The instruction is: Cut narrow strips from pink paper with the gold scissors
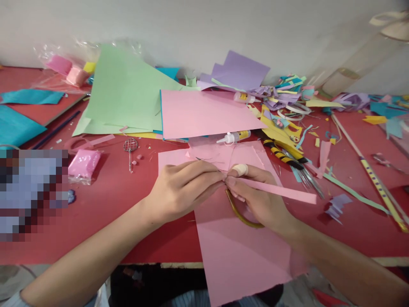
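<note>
A narrow pink paper strip point(284, 192) is pinched between my two hands over the table, its free end pointing right. My left hand point(179, 187) is closed, with its fingertips at the strip's inner end. Thumb and fingers of my right hand point(262, 192) close on the same end, and a pale band wraps one finger. Below the right hand shows a curved gold-brown rim point(241, 217), partly hidden; I cannot tell what it belongs to. Under both hands lies a large pink paper sheet point(236, 256), which hangs over the table's front edge.
Glue bottles point(238, 136) lie behind my hands beside a pink card point(204, 113) and green paper point(124, 94). Yellow-black handled pliers point(284, 153) and paper scraps point(287, 89) are to the right. A pink clay packet point(84, 164) and small wire racket point(130, 147) sit left.
</note>
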`<state>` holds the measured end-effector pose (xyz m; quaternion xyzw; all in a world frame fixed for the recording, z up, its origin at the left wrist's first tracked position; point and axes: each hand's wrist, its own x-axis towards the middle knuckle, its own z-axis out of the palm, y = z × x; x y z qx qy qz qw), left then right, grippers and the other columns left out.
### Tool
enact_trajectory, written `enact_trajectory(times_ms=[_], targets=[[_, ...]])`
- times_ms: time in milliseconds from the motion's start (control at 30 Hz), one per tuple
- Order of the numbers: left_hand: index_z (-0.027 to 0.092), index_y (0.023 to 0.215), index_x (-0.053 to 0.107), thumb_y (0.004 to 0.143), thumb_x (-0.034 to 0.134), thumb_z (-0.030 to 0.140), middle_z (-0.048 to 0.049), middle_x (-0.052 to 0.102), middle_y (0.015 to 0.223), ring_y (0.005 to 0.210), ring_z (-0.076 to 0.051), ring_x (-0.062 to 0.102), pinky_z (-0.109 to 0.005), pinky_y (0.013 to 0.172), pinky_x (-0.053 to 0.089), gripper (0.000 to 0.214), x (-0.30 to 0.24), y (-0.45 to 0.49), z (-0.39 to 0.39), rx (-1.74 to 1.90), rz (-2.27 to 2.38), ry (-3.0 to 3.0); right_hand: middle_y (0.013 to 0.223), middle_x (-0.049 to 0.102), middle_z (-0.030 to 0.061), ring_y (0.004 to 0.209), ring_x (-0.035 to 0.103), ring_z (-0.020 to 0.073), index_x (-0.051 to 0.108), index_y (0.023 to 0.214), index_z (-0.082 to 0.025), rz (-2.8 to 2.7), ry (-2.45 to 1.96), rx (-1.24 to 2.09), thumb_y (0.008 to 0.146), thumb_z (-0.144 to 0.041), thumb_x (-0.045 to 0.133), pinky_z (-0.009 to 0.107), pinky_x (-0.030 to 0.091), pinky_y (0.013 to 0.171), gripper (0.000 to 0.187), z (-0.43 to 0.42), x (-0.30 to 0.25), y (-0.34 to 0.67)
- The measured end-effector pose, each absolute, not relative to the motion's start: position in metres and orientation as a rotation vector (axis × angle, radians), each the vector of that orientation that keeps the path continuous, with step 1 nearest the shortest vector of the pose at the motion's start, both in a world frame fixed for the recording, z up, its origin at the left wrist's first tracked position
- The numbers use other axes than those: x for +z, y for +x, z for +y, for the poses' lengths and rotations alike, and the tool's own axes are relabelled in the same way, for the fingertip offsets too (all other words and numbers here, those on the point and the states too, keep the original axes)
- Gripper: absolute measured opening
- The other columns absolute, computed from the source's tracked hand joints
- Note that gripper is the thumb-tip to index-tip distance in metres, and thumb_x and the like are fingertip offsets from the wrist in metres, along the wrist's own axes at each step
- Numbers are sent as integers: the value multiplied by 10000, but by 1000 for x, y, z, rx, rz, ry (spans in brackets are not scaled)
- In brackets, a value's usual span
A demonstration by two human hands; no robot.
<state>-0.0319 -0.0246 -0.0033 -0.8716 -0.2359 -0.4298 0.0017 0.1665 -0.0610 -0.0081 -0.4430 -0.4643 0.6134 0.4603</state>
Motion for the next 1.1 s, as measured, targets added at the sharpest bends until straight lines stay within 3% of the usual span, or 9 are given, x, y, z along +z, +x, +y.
enact_trajectory(times_ms=[433,733,833,900,1100], targets=[[142,928,666,802,736,99,-20,759,878,744,-116,731,-182,582,569,151,1,-30,-25,-1437,-795,-2729,641,536,-30,566,440,89,663,794,-194,-1158,-1088,1468,891,-319,685,230,318,495,160,-62,-8,165],[159,932,646,844,701,112,-2,752,869,748,-102,725,-173,603,580,114,3,-30,-25,-1423,-760,-2732,599,514,-31,525,419,80,636,728,-174,-944,-966,1734,863,-295,706,211,293,453,195,-56,-6,165],[155,929,646,843,703,111,-9,751,864,724,-97,718,-174,594,583,111,5,-31,-24,-1435,-773,-2738,673,585,-15,552,475,87,689,868,-203,-1040,-976,1628,869,-277,705,216,341,469,76,-56,-4,167],[149,928,652,837,707,103,-18,751,867,715,-99,717,-173,584,581,116,6,-31,-23,-1434,-775,-2746,742,630,-10,576,517,95,703,982,-244,-1158,-1017,1481,864,-259,714,231,389,497,119,-57,-2,169],[156,929,649,849,699,117,-7,752,863,749,-100,723,-172,615,590,103,4,-30,-23,-1423,-754,-2752,780,675,-3,606,572,127,747,912,-285,-1402,-1126,1216,844,-243,739,285,473,556,81,-62,6,169]])
